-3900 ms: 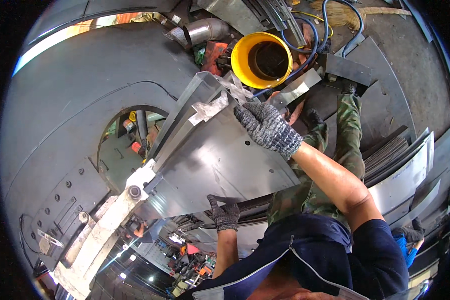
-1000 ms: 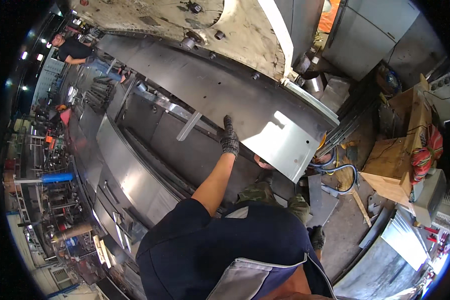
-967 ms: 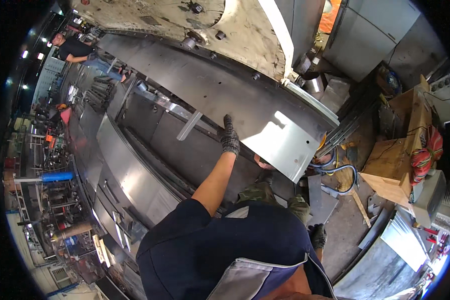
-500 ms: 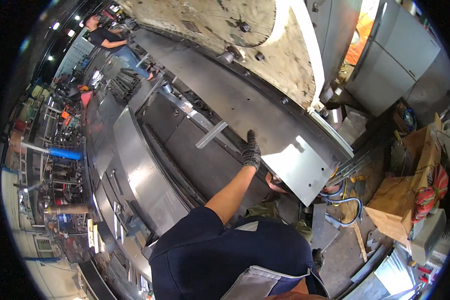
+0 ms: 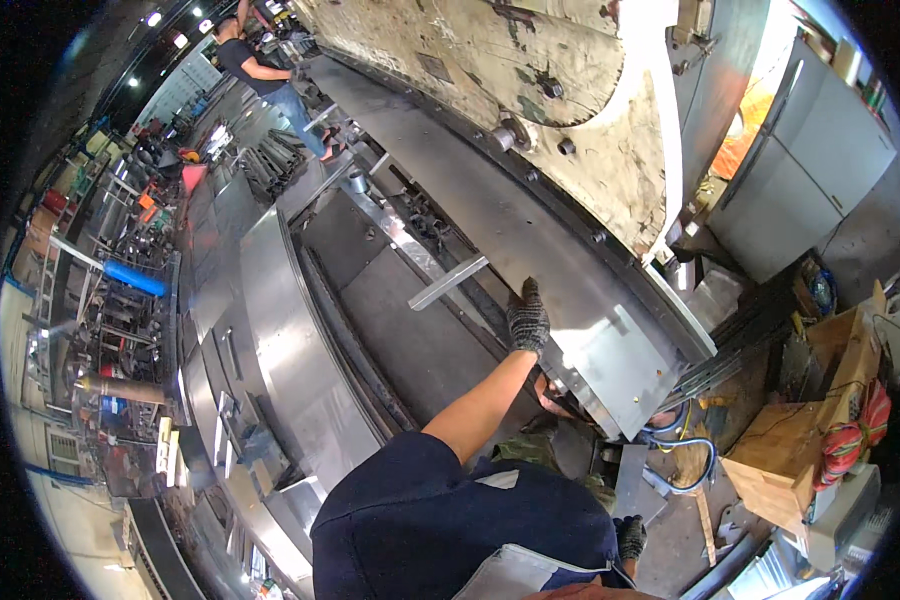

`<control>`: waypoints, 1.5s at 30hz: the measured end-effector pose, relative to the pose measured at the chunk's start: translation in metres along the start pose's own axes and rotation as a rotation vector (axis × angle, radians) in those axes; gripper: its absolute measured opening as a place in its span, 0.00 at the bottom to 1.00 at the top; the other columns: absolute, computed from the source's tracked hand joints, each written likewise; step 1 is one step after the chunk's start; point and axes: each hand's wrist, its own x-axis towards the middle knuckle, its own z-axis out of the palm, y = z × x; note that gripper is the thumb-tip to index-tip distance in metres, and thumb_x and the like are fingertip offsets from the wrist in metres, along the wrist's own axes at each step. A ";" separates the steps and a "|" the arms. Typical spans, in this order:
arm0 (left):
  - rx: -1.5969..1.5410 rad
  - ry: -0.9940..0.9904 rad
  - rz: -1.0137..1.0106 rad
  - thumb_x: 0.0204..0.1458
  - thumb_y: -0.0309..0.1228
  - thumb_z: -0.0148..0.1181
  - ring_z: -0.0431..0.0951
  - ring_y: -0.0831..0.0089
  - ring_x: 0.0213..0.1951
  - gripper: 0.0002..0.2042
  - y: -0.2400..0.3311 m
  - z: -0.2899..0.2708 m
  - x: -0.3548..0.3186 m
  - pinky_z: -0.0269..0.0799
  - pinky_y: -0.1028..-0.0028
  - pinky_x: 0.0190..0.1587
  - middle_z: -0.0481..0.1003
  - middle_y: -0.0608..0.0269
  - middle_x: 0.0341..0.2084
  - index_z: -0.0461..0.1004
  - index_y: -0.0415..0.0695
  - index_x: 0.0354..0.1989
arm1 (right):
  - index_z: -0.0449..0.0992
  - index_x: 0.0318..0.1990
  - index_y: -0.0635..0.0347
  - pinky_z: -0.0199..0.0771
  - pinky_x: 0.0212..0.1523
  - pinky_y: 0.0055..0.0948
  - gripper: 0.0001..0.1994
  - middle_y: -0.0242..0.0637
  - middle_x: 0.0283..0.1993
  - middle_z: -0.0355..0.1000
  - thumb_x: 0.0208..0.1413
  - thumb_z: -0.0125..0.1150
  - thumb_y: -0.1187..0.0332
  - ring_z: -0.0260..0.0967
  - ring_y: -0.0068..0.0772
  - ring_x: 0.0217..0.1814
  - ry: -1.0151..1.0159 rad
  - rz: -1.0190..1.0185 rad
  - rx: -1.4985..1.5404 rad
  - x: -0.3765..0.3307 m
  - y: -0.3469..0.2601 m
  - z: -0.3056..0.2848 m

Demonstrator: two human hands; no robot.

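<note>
A long grey metal sheet [image 5: 470, 190] with small holes lies along the bed of a large machine [image 5: 450, 60] with a worn cream-coloured face. My left hand [image 5: 528, 325], in a grey knitted glove, grips the sheet's front edge, thumb on top; its other fingers are mostly hidden beneath. Just left of it, a short metal support arm [image 5: 448, 283] sticks out from the bed. My right hand [image 5: 630, 538], also gloved, hangs low beside my body, away from the sheet. Its fingers are too small and dark to make out.
At the sheet's far end stands another person [image 5: 260, 75]. Large metal sheets [image 5: 290, 340] are stacked to my left. On the right are a wooden box [image 5: 780, 450], a grey cabinet [image 5: 810, 160] and a blue hose [image 5: 710, 460] on the floor.
The sheet's near end has shifted toward the machine, and a bed edge shows along its front. My left hand stays on it. The other person has raised an arm. The view has shifted slightly.
</note>
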 end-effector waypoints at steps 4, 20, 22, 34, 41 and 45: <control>-0.007 0.008 0.031 0.55 0.53 0.48 0.67 0.47 0.53 0.34 0.003 -0.002 0.001 0.63 0.61 0.53 0.67 0.35 0.49 0.61 0.29 0.55 | 0.65 0.36 0.54 0.70 0.18 0.42 0.13 0.42 0.27 0.71 0.57 0.49 0.54 0.71 0.43 0.27 0.000 0.025 0.127 0.005 0.005 0.004; 0.084 0.057 0.230 0.51 0.53 0.54 0.70 0.52 0.49 0.35 0.001 0.019 0.030 0.64 0.67 0.52 0.68 0.43 0.51 0.61 0.31 0.55 | 0.64 0.55 0.62 0.66 0.53 0.35 0.23 0.36 0.52 0.68 0.63 0.41 0.52 0.66 0.36 0.50 -0.684 -0.255 0.120 0.001 -0.129 0.151; -0.009 -0.096 0.069 0.55 0.48 0.50 0.69 0.52 0.51 0.31 0.039 0.019 0.000 0.65 0.63 0.51 0.67 0.38 0.51 0.61 0.27 0.54 | 0.66 0.54 0.58 0.70 0.48 0.37 0.22 0.37 0.50 0.68 0.61 0.45 0.51 0.67 0.37 0.48 -0.645 -0.188 0.258 -0.028 -0.163 0.178; 0.026 -0.014 0.194 0.54 0.45 0.54 0.62 0.52 0.57 0.35 0.023 0.034 0.035 0.57 0.67 0.59 0.60 0.39 0.57 0.53 0.28 0.60 | 0.71 0.44 0.55 0.75 0.21 0.34 0.17 0.39 0.35 0.74 0.52 0.60 0.56 0.73 0.41 0.31 -0.499 0.033 0.405 -0.055 -0.205 0.234; -0.473 -0.476 -0.067 0.48 0.59 0.54 0.64 0.58 0.55 0.38 0.012 0.021 0.082 0.58 0.61 0.59 0.64 0.50 0.54 0.59 0.40 0.59 | 0.70 0.44 0.56 0.76 0.19 0.29 0.16 0.37 0.34 0.73 0.52 0.59 0.59 0.73 0.37 0.29 -0.520 -0.018 0.489 -0.078 -0.221 0.239; -0.713 -0.566 -0.148 0.51 0.56 0.50 0.68 0.56 0.51 0.32 0.078 0.009 0.101 0.61 0.59 0.57 0.67 0.54 0.52 0.63 0.43 0.57 | 0.70 0.45 0.57 0.77 0.25 0.34 0.14 0.40 0.38 0.72 0.54 0.57 0.61 0.73 0.38 0.35 -0.371 -0.112 0.528 -0.064 -0.216 0.240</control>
